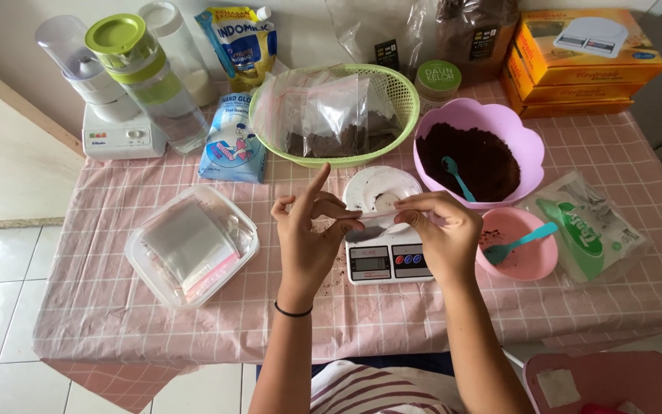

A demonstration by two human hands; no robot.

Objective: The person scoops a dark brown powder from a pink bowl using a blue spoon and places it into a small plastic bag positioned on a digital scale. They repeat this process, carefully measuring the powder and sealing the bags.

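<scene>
1. Counted from the left: one white blender [113, 92] with two jars, one clear lidded tub [191, 245] of flat plastic bags, one blue glove packet [233, 142], one green basket [335, 115] with filled bags, one digital scale [383, 257] carrying a white dish [381, 188], two bowls and two teal spoons, and two stacked orange boxes [584, 61].
2. The left hand [308, 238] is raised over the scale, palm toward the camera, index finger pointing up, thumb and other fingers pinched narrow on the left end of a small clear zip bag [377, 220].
3. The right hand [442, 234] faces it with knuckles up; its fingers are closed on the right end of the same bag's top edge.
4. The bag hangs between both hands, just above the scale, and hides part of the dish.
5. To the right, the lilac bowl [478, 149] holds dark brown powder and one spoon; the pink bowl [519, 244], just beside the right hand, holds the other.
6. Everything stands on a surface with a pink checked cloth [101, 307].
</scene>
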